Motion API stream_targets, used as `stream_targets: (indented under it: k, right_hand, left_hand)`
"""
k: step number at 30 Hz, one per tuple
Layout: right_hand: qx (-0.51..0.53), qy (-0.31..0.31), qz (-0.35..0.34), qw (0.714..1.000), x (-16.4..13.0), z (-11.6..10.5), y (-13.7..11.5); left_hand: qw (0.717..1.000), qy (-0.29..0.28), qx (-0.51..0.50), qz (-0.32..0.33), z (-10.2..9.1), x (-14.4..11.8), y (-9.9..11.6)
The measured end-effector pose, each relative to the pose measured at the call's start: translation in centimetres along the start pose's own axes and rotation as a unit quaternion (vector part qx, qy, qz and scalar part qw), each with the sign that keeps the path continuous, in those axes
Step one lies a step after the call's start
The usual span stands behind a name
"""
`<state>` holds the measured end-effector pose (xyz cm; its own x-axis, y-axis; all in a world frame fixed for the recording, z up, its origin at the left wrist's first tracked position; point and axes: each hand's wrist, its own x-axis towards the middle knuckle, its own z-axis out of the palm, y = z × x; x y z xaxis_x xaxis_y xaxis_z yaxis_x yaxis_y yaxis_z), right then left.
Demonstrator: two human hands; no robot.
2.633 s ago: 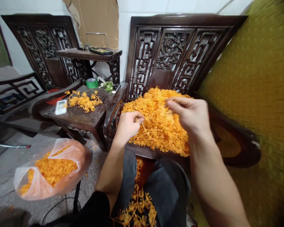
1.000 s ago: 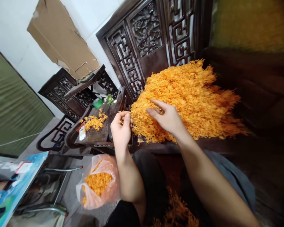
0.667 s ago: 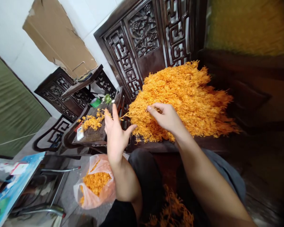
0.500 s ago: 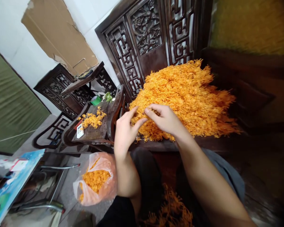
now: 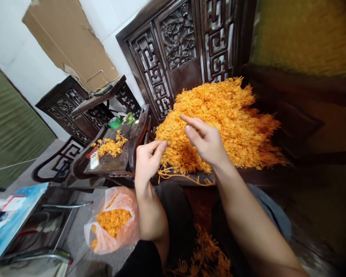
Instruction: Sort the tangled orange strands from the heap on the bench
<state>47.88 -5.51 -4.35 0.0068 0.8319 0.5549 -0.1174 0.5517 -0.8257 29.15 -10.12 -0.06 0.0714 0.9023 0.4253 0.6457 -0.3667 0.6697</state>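
Observation:
A big heap of orange plastic flower sprigs [image 5: 227, 111] covers a dark wooden chair seat [image 5: 294, 127] in front of me. My left hand [image 5: 145, 163] is at the heap's near left edge, thumb and forefinger pinched on a sprig there. A long loose sprig [image 5: 184, 176] trails along the seat's front edge just below that hand. My right hand [image 5: 209, 144] hovers over the front of the heap with its fingers stretched out and apart. More orange sprigs [image 5: 210, 257] lie on my lap.
A clear plastic bag [image 5: 112, 223] of orange pieces sits on the floor at my left. A small dark side table [image 5: 115, 163] holds a smaller bunch of sprigs [image 5: 109, 146] and a green tape roll [image 5: 114, 122]. The carved chair back [image 5: 175, 50] rises behind the heap.
My left hand opened and reached toward the side table, then came back to the heap and pinched a sprig. My right hand lifted off the heap. A long sprig now trails at the seat's front edge.

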Motion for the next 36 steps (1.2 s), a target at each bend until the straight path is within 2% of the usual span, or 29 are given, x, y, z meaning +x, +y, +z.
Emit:
stream_targets:
  k: [4, 6, 8, 10, 11, 12, 14, 18, 21, 23, 24, 26, 28, 29, 30, 31, 33, 35, 36]
  right_hand:
    - [-0.081, -0.054, -0.081, 0.992, 0.0, 1.6, -0.9]
    - [-0.101, -0.032, -0.101, 0.989, 0.6, 1.5, -0.6]
    - [-0.076, 0.079, -0.08, 0.991, 1.4, 0.4, 0.3]
    - [0.005, 0.209, -0.026, 0.977, 2.2, -1.3, 1.5]
    - [0.05, 0.247, 0.002, 0.968, 2.4, -2.0, 2.0]
    - [0.087, 0.253, 0.027, 0.963, 2.5, -2.5, 2.3]
    - [0.116, 0.182, 0.061, 0.974, 2.3, -2.7, 2.4]
    - [0.075, -0.026, 0.08, 0.994, 0.8, -0.4, 0.6]
    - [-0.001, -0.163, 0.069, 0.984, 0.1, 1.1, -0.6]
    - [-0.034, -0.225, 0.051, 0.972, 0.0, 1.4, -0.7]
    - [-0.047, -0.239, 0.039, 0.969, -0.1, 1.3, -0.5]
    - [-0.094, -0.224, 0.015, 0.97, 0.0, 0.8, 0.3]
    - [-0.159, -0.168, -0.002, 0.973, 0.1, 0.1, 1.2]
    - [-0.175, -0.124, -0.003, 0.977, 0.1, -0.2, 1.5]
    - [-0.172, -0.078, 0.003, 0.982, 0.1, -0.4, 1.6]
    - [-0.148, -0.042, 0.018, 0.988, 0.0, -0.5, 1.4]
    - [-0.068, -0.02, 0.059, 0.996, -0.3, -0.4, 0.5]
    - [-0.003, -0.075, 0.085, 0.994, -0.6, 0.1, -0.8]
    - [0.011, -0.12, 0.089, 0.989, -0.7, 0.5, -1.4]
  left_hand:
    - [0.996, -0.077, -0.053, -0.002, -0.1, 0.0, -0.4]
    - [0.989, -0.126, -0.078, -0.008, -0.6, -0.2, -0.8]
    - [0.98, -0.17, -0.099, -0.019, -1.5, -0.5, -1.1]
    - [0.975, -0.17, -0.138, -0.039, -2.2, -0.9, -1.3]
    - [0.973, -0.154, -0.162, -0.053, -2.5, -1.0, -1.4]
    - [0.971, -0.135, -0.184, -0.069, -2.6, -1.1, -1.4]
    - [0.966, -0.11, -0.21, -0.099, -2.4, -1.0, -1.4]
    - [0.958, -0.12, -0.224, -0.13, -1.5, -0.6, -1.5]
    - [0.957, -0.076, -0.246, -0.133, -1.2, -0.4, -1.7]
    - [0.957, -0.027, -0.26, -0.128, -1.3, -0.3, -1.8]
    - [0.955, 0.002, -0.27, -0.123, -1.6, -0.2, -1.8]
    - [0.943, 0.072, -0.309, -0.103, -2.2, -0.3, -1.7]
    - [0.924, 0.138, -0.348, -0.073, -3.0, -0.6, -1.7]
    - [0.922, 0.151, -0.351, -0.068, -3.4, -0.8, -1.7]
    - [0.927, 0.142, -0.34, -0.074, -3.7, -1.0, -1.8]
    - [0.938, 0.111, -0.316, -0.091, -3.9, -1.3, -1.8]
    - [0.957, 0.0, -0.255, -0.136, -3.9, -1.6, -1.9]
    - [0.959, -0.109, -0.207, -0.159, -3.4, -1.6, -2.0]
    - [0.958, -0.144, -0.19, -0.16, -3.1, -1.4, -1.9]
